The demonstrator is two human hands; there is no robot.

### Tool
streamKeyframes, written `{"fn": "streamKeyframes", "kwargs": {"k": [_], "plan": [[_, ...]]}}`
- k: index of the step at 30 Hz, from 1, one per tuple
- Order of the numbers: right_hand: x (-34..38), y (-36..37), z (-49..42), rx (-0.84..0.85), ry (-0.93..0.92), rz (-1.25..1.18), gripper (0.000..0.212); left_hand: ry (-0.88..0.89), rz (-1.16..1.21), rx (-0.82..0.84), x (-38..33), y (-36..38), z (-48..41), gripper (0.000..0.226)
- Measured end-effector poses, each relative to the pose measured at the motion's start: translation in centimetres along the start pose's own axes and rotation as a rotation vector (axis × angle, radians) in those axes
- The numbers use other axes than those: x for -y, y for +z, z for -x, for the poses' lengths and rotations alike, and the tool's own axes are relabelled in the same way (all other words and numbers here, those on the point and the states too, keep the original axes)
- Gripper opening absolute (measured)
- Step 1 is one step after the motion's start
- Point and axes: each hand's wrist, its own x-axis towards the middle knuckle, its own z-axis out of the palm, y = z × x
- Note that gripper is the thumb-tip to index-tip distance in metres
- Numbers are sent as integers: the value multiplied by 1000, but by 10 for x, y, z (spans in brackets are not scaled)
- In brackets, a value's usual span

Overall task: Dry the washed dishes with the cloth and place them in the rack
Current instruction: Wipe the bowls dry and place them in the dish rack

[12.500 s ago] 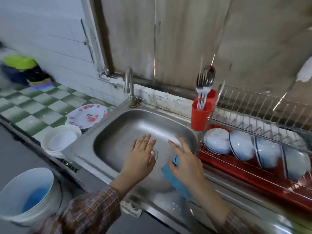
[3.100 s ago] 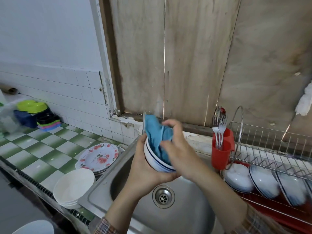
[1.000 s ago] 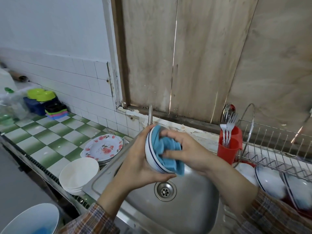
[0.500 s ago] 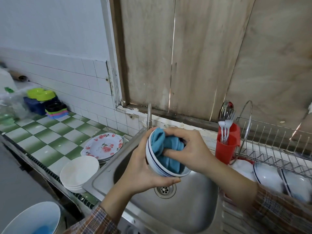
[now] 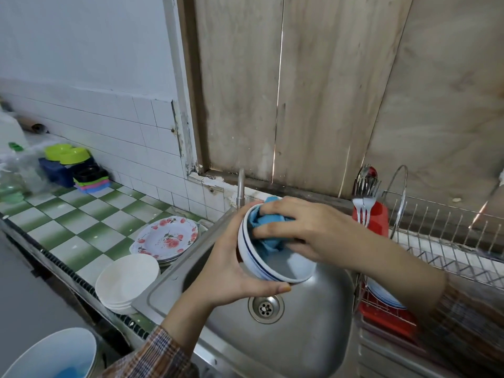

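Observation:
Above the steel sink I hold a white bowl with a blue rim line, tilted toward me. My left hand grips it from below and outside, thumb along the lower rim. A blue cloth is bunched inside the bowl, and my right hand presses and pinches it against the inner wall. To the right stands the wire dish rack over a red tray; a blue-rimmed dish in it shows past my right forearm.
A red cutlery holder with forks and spoons hangs at the rack's left end. Stacked white bowls and floral plates sit on the green-checked counter left of the sink. The tap rises behind the bowl. A bucket stands low left.
The bowl has tipped more toward me, showing more bare inner wall. My right hand has shifted the cloth to the bowl's upper inside. The left hand's grip is unchanged.

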Motion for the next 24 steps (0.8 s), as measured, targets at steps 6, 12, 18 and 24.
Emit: {"fn": "streamKeyframes", "kwargs": {"k": [6,12,18,24], "plan": [[15,9,0,-39,425,-709,41,1,-37,-40,9,-2,-1,108],[27,23,-4,-324,720,-1013,32,16,-5,-39,12,16,2,110],[5,-8,11,263,135,-525,31,-13,168,-27,12,2,5,98],[-9,-9,6,125,-340,199,21,-117,260,169,-1,3,0,73]]}}
